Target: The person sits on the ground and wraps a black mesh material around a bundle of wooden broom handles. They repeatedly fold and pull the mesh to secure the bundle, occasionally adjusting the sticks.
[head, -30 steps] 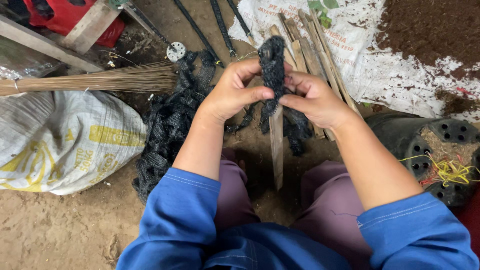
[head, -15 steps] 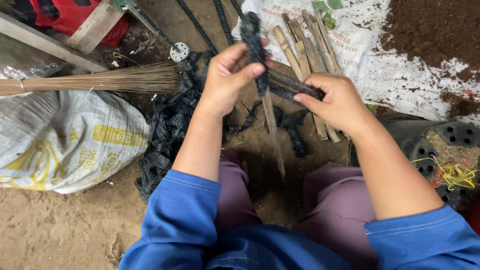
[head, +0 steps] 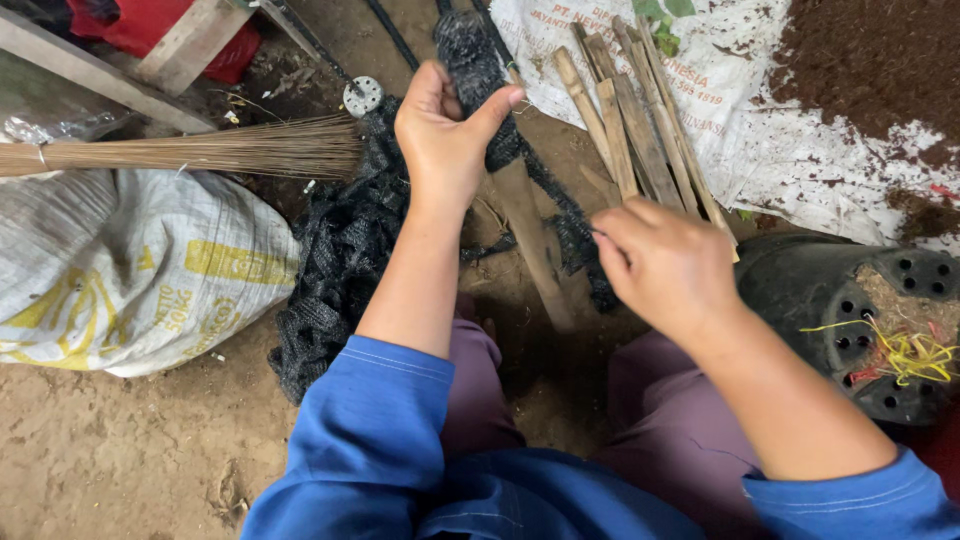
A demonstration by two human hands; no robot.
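My left hand grips a wooden stick whose upper end is wrapped in black netting; the stick slants down toward my lap. My right hand is lower and to the right, fingers pinched on a thin strip of the black netting that trails from the wrapped stick. A heap of the same black net lies on the ground under my left forearm. Several bare bamboo sticks lie just beyond my right hand.
A stick broom lies at the left above a white and yellow sack. A white printed sack with dark soil lies at the top right. A black perforated pot with yellow ties lies at the right.
My hands, together on the wrapped stick a second ago, have separated. The left hand has raised the wrapped end up and away; the right hand has drawn the net strip down to the right.
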